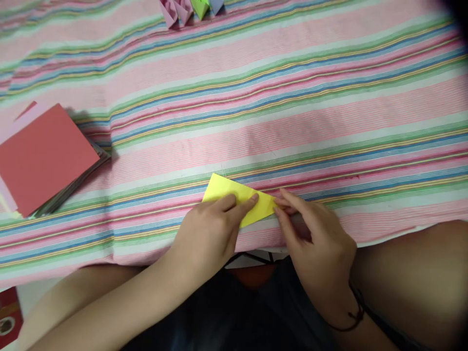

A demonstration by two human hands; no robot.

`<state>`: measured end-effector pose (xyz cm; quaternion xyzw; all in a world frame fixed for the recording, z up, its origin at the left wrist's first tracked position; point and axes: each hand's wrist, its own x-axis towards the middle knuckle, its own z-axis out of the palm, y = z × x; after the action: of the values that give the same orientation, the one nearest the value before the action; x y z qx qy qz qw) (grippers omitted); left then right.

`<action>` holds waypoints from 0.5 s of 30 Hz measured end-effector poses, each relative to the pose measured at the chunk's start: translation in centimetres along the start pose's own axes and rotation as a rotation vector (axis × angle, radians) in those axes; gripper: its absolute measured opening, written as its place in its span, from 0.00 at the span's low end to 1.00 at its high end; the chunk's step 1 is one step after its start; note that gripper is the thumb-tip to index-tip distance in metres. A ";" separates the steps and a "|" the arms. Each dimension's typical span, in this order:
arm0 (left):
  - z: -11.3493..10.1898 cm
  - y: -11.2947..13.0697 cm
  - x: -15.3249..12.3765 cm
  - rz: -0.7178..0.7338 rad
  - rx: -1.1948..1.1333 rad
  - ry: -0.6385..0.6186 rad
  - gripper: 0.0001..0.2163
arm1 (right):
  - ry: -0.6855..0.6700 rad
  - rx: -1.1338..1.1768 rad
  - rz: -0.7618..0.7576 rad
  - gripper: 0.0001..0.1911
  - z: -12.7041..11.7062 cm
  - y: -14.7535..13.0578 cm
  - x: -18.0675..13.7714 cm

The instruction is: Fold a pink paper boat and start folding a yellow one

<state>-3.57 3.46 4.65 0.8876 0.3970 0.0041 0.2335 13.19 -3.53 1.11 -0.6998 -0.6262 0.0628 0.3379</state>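
A folded yellow paper [228,191] lies near the front edge of a table covered by a pink striped cloth [256,107]. My left hand [210,231] rests on the paper, its fingers pressing the sheet flat against the table. My right hand [314,239] pinches the paper's right corner between thumb and forefinger. Part of the paper is hidden under my left fingers.
A stack of coloured paper squares with a red sheet on top [44,158] sits at the left. Folded paper pieces in pink [175,10], green [200,7] and blue stand at the far edge. My knees and dark clothing show below the table edge.
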 end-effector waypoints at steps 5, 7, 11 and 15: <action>-0.8 -0.4 0.5 -0.052 -0.043 -0.117 0.21 | -0.037 0.049 0.040 0.19 -0.1 0.0 0.4; -1.0 -0.5 0.6 -0.056 -0.048 -0.131 0.21 | -0.052 0.055 0.051 0.20 -0.1 0.0 0.5; -1.3 -0.5 0.8 -0.035 -0.070 -0.145 0.21 | -0.083 0.032 0.074 0.25 0.2 -0.1 0.7; -1.5 -0.6 0.9 -0.006 -0.073 -0.152 0.20 | -0.091 -0.027 0.085 0.32 0.7 -0.3 0.5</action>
<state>-3.66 5.06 5.60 0.8749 0.3806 -0.0494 0.2953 12.71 -2.81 0.90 -0.7266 -0.6115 0.1004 0.2966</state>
